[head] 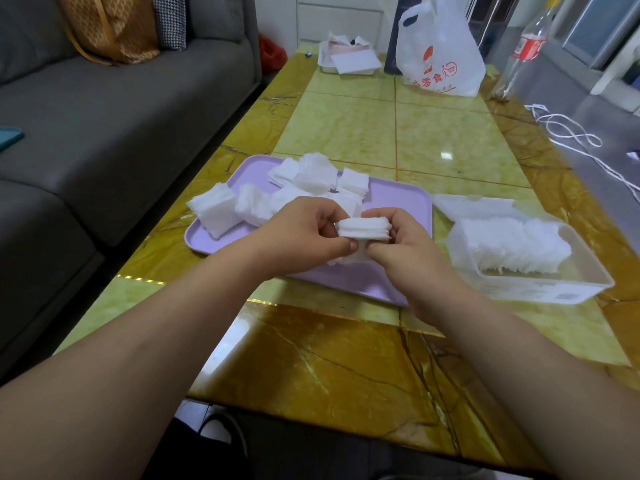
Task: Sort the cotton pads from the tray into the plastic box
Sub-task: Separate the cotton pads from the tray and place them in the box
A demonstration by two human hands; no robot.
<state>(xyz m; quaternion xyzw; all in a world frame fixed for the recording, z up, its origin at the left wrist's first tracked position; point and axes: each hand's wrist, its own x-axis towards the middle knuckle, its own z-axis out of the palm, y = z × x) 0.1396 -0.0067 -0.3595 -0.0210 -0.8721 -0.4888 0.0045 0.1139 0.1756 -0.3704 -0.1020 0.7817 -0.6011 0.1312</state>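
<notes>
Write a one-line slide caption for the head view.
A stack of cotton pads gripped by left hand and right hand above the purple tray, beside the plastic box.

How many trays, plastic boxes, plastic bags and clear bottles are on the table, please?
Trays: 2, the purple tray and the white tray
Plastic box: 1
White plastic bag: 1
Clear bottle: 1
Total: 5

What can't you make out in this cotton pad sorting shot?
Head view:
Middle of the tray: hidden behind the left hand and right hand.
Underside of the held stack of pads: covered by fingers.
Label print on the plastic box: too small.
Bottle cap: cut off by top edge.
</notes>
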